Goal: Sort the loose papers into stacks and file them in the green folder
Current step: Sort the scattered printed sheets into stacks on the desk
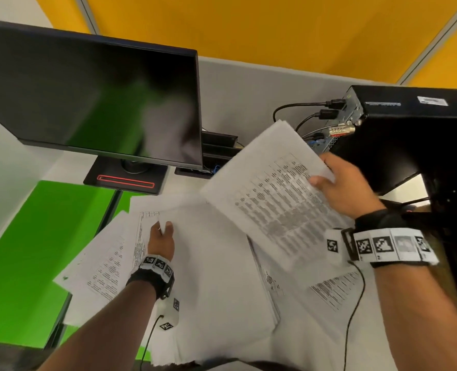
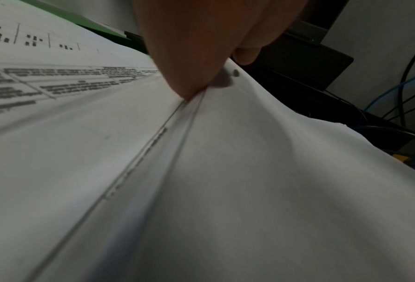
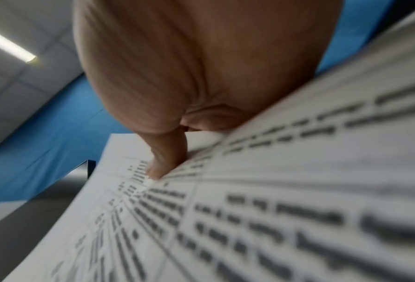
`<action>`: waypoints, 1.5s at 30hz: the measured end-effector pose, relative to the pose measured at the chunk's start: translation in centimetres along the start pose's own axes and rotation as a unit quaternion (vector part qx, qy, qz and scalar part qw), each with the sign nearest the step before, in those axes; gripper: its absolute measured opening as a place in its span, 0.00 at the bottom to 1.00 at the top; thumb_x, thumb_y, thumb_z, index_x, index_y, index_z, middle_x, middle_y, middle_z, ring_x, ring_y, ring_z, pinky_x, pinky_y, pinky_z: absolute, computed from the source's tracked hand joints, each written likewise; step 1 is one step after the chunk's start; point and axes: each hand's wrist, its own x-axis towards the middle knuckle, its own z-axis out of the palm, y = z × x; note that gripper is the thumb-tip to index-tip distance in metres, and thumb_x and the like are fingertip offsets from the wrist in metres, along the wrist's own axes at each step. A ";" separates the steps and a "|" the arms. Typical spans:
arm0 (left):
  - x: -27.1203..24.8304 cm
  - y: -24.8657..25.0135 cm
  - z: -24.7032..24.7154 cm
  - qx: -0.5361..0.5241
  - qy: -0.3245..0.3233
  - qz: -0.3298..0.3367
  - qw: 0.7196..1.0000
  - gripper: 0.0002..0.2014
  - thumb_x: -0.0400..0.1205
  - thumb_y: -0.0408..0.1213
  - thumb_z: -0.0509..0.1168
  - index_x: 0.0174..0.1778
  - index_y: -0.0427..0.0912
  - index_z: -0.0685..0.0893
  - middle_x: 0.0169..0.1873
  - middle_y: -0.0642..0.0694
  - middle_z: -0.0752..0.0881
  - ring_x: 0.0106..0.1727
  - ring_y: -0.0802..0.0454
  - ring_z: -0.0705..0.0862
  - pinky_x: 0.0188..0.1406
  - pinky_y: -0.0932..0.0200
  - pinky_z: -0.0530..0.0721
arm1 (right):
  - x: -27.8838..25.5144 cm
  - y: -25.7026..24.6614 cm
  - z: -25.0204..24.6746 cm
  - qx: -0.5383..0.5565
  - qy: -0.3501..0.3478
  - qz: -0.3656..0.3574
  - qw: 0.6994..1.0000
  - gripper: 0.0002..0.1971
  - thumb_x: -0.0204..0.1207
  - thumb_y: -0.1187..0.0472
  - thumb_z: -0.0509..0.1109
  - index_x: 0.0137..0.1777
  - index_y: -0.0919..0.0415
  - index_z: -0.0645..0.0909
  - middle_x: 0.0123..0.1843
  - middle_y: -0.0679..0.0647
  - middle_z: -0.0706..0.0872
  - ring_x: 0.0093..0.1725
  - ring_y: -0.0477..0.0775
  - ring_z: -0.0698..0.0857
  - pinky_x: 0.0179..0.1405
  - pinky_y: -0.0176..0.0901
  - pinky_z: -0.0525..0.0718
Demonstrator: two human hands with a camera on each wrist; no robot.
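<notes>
From the head view, the right hand (image 1: pixel 342 183) holds a printed sheaf (image 1: pixel 270 194) aloft, right of the loose papers (image 1: pixel 208 263); the green folder (image 1: pixel 34 250) lies far left, nearer the left hand (image 1: pixel 161 242). At the left wrist, fingers (image 2: pixel 189 76) pinch a sheet edge. At the right wrist, the thumb (image 3: pixel 167 152) clamps the sheaf.
</notes>
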 end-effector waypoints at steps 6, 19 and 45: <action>-0.5 0.4 -0.2 -0.026 -0.015 -0.005 1.000 0.28 0.86 0.54 0.47 0.78 0.42 0.64 0.76 0.40 0.71 0.76 0.39 0.68 0.75 0.46 0.63 | -1.0 1.5 9.9 0.210 -0.025 0.104 0.972 0.15 0.80 0.65 0.67 0.64 0.55 0.74 0.61 0.50 0.83 0.60 0.50 0.81 0.62 0.53 0.83; -1.1 -0.1 0.5 -0.128 -0.040 0.060 0.989 0.29 0.87 0.48 0.50 0.83 0.53 0.47 0.84 0.46 0.52 0.83 0.48 0.55 0.81 0.49 0.55 | -3.9 2.0 22.7 0.077 -0.121 0.174 0.974 0.37 0.82 0.67 0.62 0.85 0.51 0.46 0.82 0.58 0.59 0.81 0.58 0.63 0.76 0.46 0.66; 2.1 2.0 1.0 0.025 -0.026 0.110 0.993 0.20 0.84 0.36 0.60 0.72 0.41 0.69 0.73 0.42 0.62 0.71 0.46 0.70 0.65 0.64 0.64 | 5.1 -0.6 24.0 -0.177 -0.247 0.110 0.946 0.36 0.83 0.48 0.58 0.84 0.43 0.41 0.80 0.63 0.60 0.69 0.68 0.76 0.64 0.57 0.78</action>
